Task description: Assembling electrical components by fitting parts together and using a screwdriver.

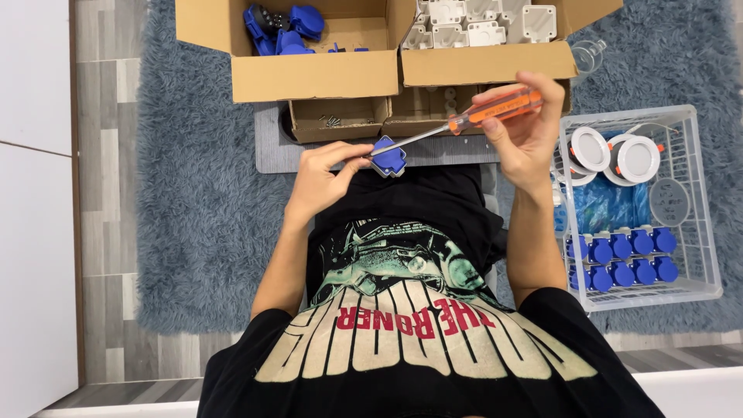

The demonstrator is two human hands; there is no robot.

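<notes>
Hands meet above the person's lap, over a black printed shirt (402, 310). The left hand (321, 178) pinches a small blue socket part (389, 155) between thumb and fingers, holding it just near the edge of a grey mat (271, 147). The right hand (522, 128) is closed around the orange handle of a screwdriver (464, 120), whose metal shaft slants down to the left so that its tip touches the blue part.

To the right, on the shaggy blue rug (193, 217), stands a white wire basket (696, 232). Its near end holds two rows of blue plugs (619, 259); farther in lie a blue plastic bag (607, 205) and round white lamp fittings (615, 155).

Beyond the hands, on the mat, sits a low open cardboard tray (340, 128) with a few small screws (331, 121) in its left compartment. Farther still are two larger cardboard boxes side by side: the left box (309, 73) contains blue housings (282, 27), the right box (487, 66) contains white square covers (480, 19). A clear glass object (588, 54) lies on the rug just right of that box. White cabinet fronts (35, 193) run along the left side over grey floorboards.
</notes>
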